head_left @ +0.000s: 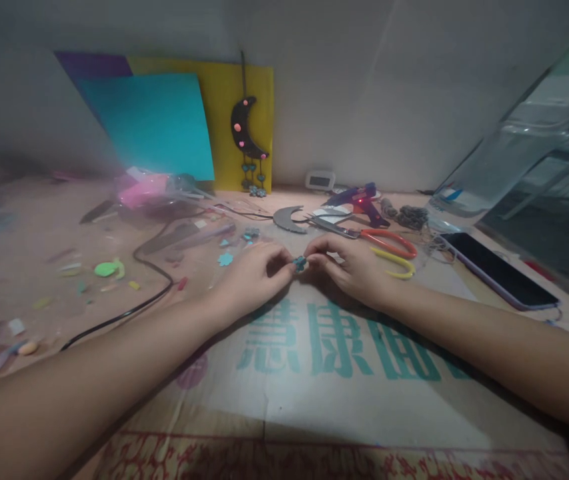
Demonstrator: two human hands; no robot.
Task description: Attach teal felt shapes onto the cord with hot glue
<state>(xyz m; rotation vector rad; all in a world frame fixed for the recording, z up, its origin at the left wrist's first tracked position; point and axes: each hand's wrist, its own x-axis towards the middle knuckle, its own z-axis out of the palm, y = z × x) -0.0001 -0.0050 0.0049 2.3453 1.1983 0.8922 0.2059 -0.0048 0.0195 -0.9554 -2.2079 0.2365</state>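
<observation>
A small grey-blue flower piece (299,264) is pinched between the fingertips of my left hand (259,270), just above the printed cardboard (284,407). The fingers of my right hand (347,267) are closed at the flower's right side; whether they grip it too is hard to make out. Left of my hands lie a light-blue flower cutout (225,259) and a few small blue pieces (251,233). Beyond them rests a grey crescent moon shape (288,219). Scissors (389,241) with orange and yellow handles lie behind my right hand.
A purple glue gun (359,201) with a red light lies at the back, beside grey yarn (412,217). At right is a phone (502,270). A black cord (129,312) crosses the scraps at left. A dark moon hanging (245,130) leans against yellow card (219,87).
</observation>
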